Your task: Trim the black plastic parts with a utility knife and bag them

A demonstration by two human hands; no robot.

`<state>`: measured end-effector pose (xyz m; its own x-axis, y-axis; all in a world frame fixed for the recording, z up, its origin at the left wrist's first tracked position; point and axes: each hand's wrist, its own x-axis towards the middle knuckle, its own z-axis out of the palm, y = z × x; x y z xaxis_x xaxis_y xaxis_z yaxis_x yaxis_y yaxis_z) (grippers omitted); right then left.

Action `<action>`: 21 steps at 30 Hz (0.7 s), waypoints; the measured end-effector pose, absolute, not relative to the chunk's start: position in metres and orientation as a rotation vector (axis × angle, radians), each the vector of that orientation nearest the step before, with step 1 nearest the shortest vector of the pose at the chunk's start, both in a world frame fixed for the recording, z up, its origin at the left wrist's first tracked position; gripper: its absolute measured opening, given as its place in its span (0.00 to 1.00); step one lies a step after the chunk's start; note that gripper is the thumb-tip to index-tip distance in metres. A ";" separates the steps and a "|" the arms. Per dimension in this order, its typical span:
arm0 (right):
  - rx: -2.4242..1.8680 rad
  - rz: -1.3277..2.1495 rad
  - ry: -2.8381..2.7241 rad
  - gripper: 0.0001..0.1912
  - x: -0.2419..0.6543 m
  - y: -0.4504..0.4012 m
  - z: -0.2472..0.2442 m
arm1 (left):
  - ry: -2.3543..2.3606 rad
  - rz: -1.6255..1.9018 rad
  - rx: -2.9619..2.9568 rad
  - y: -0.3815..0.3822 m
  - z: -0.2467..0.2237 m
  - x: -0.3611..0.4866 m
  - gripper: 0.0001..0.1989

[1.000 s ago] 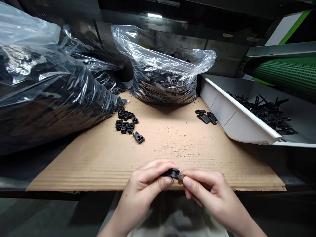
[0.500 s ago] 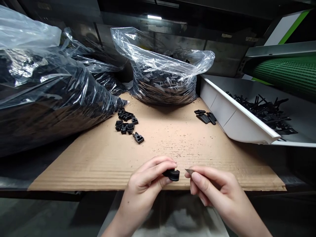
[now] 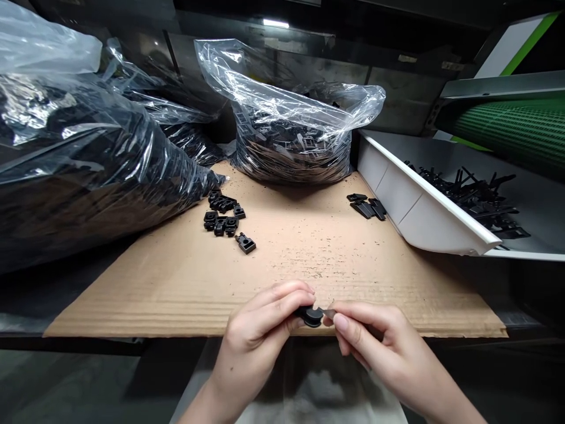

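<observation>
Here I have the black part (image 3: 311, 317) clasped in my left grip (image 3: 261, 328), rounded end jutting toward my right grip (image 3: 383, 337), which pinches a thin pointed blade (image 3: 328, 313) right by that end

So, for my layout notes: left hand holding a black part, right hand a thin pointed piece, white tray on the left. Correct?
No: the head view shows the white tray on the right. The left hand does hold a black part, the right hand a thin pointed piece.
</observation>
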<state>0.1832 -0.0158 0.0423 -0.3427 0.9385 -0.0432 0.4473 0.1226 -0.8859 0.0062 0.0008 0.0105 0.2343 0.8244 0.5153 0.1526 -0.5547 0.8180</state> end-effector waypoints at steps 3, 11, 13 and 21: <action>-1.235 1.315 -1.938 0.17 0.191 -0.004 0.048 | 0.861 1.330 1.836 0.001 0.012 0.006 0.18; -0.985 2.111 -1.717 0.13 0.196 0.004 0.049 | 1.014 1.326 1.659 -0.001 0.017 0.008 0.18; -0.954 2.081 -1.621 0.13 0.195 0.000 0.046 | 1.067 1.300 1.605 -0.001 0.019 0.008 0.17; -1.259 0.747 -1.629 0.08 0.178 -0.027 0.020 | 1.199 1.122 1.296 -0.003 0.023 0.012 0.12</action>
